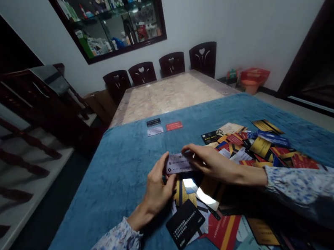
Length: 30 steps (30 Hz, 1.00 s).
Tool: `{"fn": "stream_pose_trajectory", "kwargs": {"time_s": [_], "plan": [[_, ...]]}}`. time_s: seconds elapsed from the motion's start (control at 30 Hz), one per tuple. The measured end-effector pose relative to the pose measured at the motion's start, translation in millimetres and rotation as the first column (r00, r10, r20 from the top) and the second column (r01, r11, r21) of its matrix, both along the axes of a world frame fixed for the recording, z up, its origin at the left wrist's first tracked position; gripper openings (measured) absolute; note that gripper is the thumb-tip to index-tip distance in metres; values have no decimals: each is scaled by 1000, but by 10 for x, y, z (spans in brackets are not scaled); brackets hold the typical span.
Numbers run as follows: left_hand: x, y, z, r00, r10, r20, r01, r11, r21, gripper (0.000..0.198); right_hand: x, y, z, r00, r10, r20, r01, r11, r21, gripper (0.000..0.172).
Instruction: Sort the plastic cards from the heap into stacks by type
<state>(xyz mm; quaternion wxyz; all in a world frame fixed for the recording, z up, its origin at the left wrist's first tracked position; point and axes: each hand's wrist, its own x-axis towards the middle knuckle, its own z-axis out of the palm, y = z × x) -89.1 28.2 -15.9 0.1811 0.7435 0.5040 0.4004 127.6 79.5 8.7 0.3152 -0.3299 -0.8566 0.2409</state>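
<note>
Progress, by my reading: early. Three cards lie flat and apart from the rest on the blue cloth [115, 180] of the desk [168, 92], upper centre of frame: black card [154, 122], pale lilac card [155, 131] just below it, red card [174, 126] to the right across a gap. Silvery card [176, 164] at centre of frame, not yet put down. Left hand [156, 184]: fingers and thumb closed on its left end. Right hand [216, 163]: fingers closed over its right end, thumb contact partly hidden. Remaining: mixed card heap [261, 147] at right of frame, plus overlapping card spread [225, 234] at lower centre. Both look unsorted; far more cards there than set apart. Count not possible, many covered.
</note>
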Motion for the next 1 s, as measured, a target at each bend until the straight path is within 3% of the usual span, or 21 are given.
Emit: {"fn": "stream_pose_trajectory", "kwargs": {"time_s": [0.1,0.3,0.63,0.77,1.0], "plan": [[-76,59,-9,997,33,-66,-31,999,36,57,-50,102,16,1000,17,-1,-17,999,30,29],[-236,237,63,992,47,-120,-40,998,56,54,-181,316,-9,993,59,100,-68,994,90,54],[-548,809,46,971,48,-235,-8,985,170,50,-511,1002,-229,975,-9,223,-36,980,193,54],[-682,1090,61,957,50,-286,-2,987,163,48,-643,1217,-170,949,-74,305,-9,965,262,44],[-840,1584,61,951,81,-297,-65,996,64,37,-838,1537,6,868,-123,481,26,979,203,35]]}}
